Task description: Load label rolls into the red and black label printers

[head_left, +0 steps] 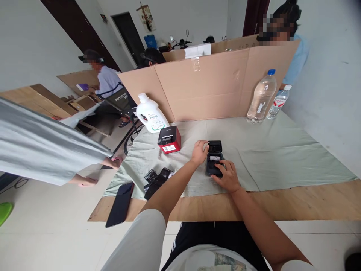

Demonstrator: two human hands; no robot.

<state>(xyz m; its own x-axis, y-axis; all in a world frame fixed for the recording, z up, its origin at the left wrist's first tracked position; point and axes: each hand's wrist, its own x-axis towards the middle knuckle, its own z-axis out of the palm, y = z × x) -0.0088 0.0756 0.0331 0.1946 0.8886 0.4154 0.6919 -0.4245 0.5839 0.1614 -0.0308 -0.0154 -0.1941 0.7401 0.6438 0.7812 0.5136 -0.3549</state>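
Observation:
A small black portable printer [214,168] lies on the cloth in front of me with its lid [215,146] flipped up. Inside its bay sits a white paper roll [215,158]. My left hand [199,152] has its fingers closed at the left edge of the raised lid. Gripping the body from the right, my right hand [228,176] has its thumb at the near edge and its fingers over the bay's right side. Part of the printer is hidden under those fingers. To the left are a red and black box-shaped printer [169,139] and a black device [158,182].
A phone [120,204] lies at the table's left front edge. At the back stand a white jug [151,114], a large water bottle [261,97] and a smaller bottle [279,102] before a cardboard divider [203,90]. Other people sit beyond; one stands at left.

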